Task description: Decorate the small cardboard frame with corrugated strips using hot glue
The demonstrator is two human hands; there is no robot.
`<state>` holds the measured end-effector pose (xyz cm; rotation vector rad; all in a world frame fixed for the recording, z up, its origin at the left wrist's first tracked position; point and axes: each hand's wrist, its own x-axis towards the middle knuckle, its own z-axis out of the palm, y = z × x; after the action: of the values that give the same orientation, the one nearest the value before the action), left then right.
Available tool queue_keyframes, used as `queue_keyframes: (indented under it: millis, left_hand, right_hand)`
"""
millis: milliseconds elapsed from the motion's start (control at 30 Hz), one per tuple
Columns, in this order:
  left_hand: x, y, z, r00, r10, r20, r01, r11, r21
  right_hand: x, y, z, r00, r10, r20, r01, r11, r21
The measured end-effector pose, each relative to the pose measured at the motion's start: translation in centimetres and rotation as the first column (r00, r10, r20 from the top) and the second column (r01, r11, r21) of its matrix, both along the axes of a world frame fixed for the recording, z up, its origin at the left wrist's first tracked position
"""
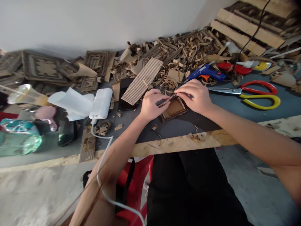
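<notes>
From the head camera, a dark grey worktable (258, 117) with a raw wooden front edge is standing against a pale wall, and corrugated cardboard offcuts (185, 50) are lying heaped along its back. A blue glue gun (207, 72) and red-and-yellow scissors (256, 94) are lying to the right, a white power bank (101, 103) to the left. Near the table's front edge, a small square cardboard frame (174, 109) is lying flat between the hands. A corrugated strip (166, 101) is running along its far-left edge, its long axis slanting from lower left to upper right. The left hand (152, 105) is pinching the strip's lower end with closed fingers; the right hand (196, 96) is pressing curled fingertips on its upper end.
</notes>
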<state>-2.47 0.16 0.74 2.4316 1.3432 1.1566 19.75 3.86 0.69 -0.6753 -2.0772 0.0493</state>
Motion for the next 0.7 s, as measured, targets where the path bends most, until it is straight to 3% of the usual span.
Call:
queue_keyframes:
  millis: [167, 367, 500, 700]
  left_hand:
    - [0.6, -0.8, 0.4, 0.999, -0.014, 0.052, 0.017, 0.998, -0.052]
    - [0.8, -1.1, 0.7, 0.934, -0.190, 0.301, 0.257, 0.945, -0.202]
    - [1.1, -0.9, 0.6, 0.951, -0.091, 0.295, 0.172, 0.951, -0.259]
    - [1.2, -1.2, 1.0, 0.953, -0.116, 0.279, 0.195, 0.942, -0.272]
  right_hand:
    - [0.1, -0.1, -0.2, 0.999, 0.029, 0.043, -0.029, 0.999, -0.016]
    - [0.0, -0.3, -0.1, 0.992, 0.123, 0.031, -0.124, 0.991, 0.059]
    - [0.2, 0.0, -0.3, 0.987, 0.154, 0.036, -0.156, 0.986, 0.060]
    - [0.4, -0.3, -0.1, 0.974, 0.171, 0.146, -0.178, 0.983, 0.035]
